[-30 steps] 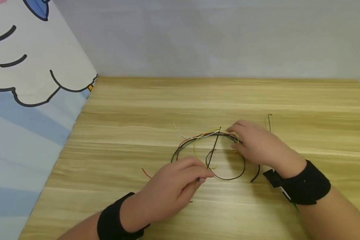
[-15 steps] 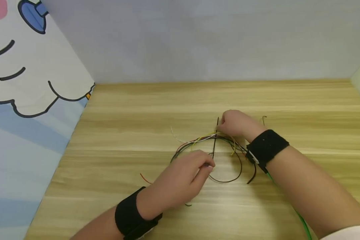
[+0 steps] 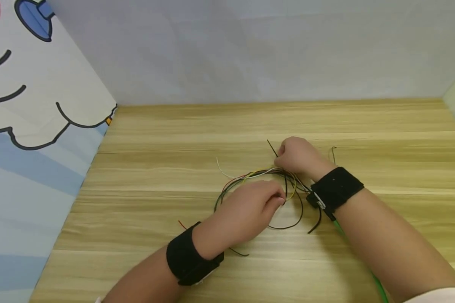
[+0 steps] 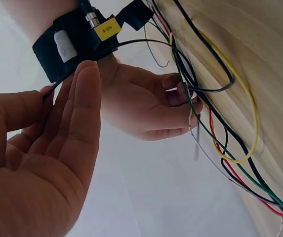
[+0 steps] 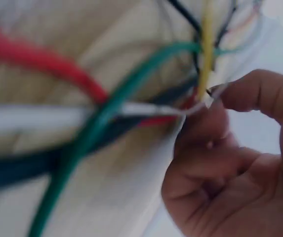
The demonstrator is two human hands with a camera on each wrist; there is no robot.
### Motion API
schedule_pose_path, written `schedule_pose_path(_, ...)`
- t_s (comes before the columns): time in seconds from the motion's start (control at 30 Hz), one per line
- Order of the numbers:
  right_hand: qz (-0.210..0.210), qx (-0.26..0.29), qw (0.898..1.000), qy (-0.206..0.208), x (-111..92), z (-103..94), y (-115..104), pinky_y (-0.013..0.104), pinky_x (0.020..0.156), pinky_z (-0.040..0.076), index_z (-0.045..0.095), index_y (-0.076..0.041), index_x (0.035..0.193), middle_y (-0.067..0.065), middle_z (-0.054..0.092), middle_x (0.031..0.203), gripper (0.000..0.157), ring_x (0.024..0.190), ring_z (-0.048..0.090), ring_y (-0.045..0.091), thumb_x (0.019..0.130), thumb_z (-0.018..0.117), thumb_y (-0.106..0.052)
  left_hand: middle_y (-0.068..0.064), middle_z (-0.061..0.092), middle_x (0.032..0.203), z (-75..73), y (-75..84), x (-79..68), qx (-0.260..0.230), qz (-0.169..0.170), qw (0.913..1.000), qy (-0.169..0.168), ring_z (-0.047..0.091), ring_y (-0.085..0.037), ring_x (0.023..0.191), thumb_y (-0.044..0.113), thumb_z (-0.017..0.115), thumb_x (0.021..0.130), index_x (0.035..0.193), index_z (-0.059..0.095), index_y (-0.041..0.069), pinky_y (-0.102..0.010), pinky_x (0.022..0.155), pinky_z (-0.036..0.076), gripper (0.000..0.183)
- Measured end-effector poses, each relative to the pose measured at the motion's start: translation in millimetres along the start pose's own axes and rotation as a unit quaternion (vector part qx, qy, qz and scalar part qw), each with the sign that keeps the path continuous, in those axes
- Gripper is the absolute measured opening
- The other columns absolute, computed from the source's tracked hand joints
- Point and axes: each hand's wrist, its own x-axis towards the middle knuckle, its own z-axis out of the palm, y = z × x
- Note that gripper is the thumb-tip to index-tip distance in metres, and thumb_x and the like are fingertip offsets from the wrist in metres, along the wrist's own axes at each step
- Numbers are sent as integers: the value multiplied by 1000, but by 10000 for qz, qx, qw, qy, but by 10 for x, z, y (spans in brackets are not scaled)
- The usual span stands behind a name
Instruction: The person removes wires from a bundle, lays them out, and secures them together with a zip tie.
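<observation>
A loose coil of thin wires, in black, green, red, yellow and white, lies on the wooden table. My left hand is at the near side of the coil's top, pinching one end of a thin black strip that looks like a cable tie. Just beyond the coil, my right hand pinches the strip near its other end, whose tip sticks out past the fingers. Between the hands the strip passes by the bundle; whether it goes under is hidden. The left wrist view shows the left thumb and fingers on the strip.
Loose wire ends poke out around the coil: a white one, a red one and a black one. A green cable runs along the right forearm. A grey wall stands behind the table.
My right hand has moved from the coil's right side to the strip's far end and now pinches it. The left hand has moved right and slightly away, tilting the strip.
</observation>
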Motion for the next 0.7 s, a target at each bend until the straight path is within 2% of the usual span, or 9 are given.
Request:
schedule_pose_path(0.13,-349,459,9975,397,-131,-69,32,37,65,42,56,-5,84,10,59,78,7,69,53,24,87,59,-10,7,60,85,4,10,105,79,-114,9995,289,50,-6,70,21,56,96,97,64,15,-24,65,46,10)
schedule_pose_path(0.27,-683,807,9916,739,-316,-72,-3,42,76,50,63,-9,95,9,67,93,11,85,61,22,91,62,-19,7,63,86,4,-19,219,-305,-443,9962,684,53,-3,65,21,57,96,108,60,13,-22,60,49,15)
schedule_pose_path(0.37,-1090,749,9847,1137,-463,-26,-56,41,74,53,66,-12,99,6,70,92,11,85,63,18,93,61,-20,5,65,85,4,-63,277,-775,-634,9889,1100,56,-2,66,18,58,94,118,50,10,-23,58,51,26)
schedule_pose_path(0.43,-1446,502,9773,1466,-543,27,-89,38,68,53,68,-13,100,4,70,88,12,75,62,16,93,60,-18,3,66,86,6,-96,291,-974,-670,9831,1401,58,-1,69,15,59,93,120,47,9,-24,59,52,30)
schedule_pose_path(0.6,-2069,-14,9530,2215,-679,174,-139,35,60,49,71,-10,100,3,70,83,14,63,54,15,91,60,-12,2,67,83,15,-168,238,-1160,-527,9740,1875,59,-3,70,12,60,91,114,54,9,-25,59,53,24)
schedule_pose_path(0.7,-2324,-94,9402,2487,-735,217,-163,36,64,53,72,-9,101,4,73,88,16,72,61,14,90,61,-11,1,67,83,6,-189,193,-1351,-307,9697,2014,58,-3,72,11,59,91,111,59,9,-25,59,52,20)
